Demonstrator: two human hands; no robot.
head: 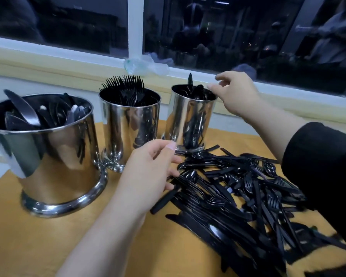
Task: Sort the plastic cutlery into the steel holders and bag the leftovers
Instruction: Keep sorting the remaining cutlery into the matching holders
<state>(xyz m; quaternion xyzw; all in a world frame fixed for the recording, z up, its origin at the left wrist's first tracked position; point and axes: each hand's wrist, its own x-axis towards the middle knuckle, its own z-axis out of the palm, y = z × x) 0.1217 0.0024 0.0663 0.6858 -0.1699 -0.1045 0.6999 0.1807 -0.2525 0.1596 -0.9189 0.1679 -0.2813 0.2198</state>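
Three steel holders stand in a row on a yellow-covered surface [48, 236] below a dark window [238, 37]. The left holder [48, 156], the widest and closest to the camera, is filled with black plastic knives [24, 110], blades up and leaning. The middle holder [128, 124] is packed with black forks [126, 84], tines upward, standing well above its rim. The right holder [190, 120] contains black spoons [196, 90], with one piece sticking up higher than the rest.

The person's right hand [238, 92] reaches over the rim of the right holder on its far-right side. Its grip is loose: the fingers are slightly bent and spread, the thumb and forefinger apart, and nothing is visibly held between them. A black sleeve [318, 166] covers the right forearm.

The left hand [150, 172] rests at the near-left edge of the pile of black plastic cutlery [238, 196], which sprawls across the right side of the surface in front of the right holder. Its fingers curl down onto the pieces at the pile's edge, touching them; whether the grip has closed round any single piece cannot be told.

A crumpled clear plastic bag [146, 65] lies on the window ledge behind the middle and right holders.
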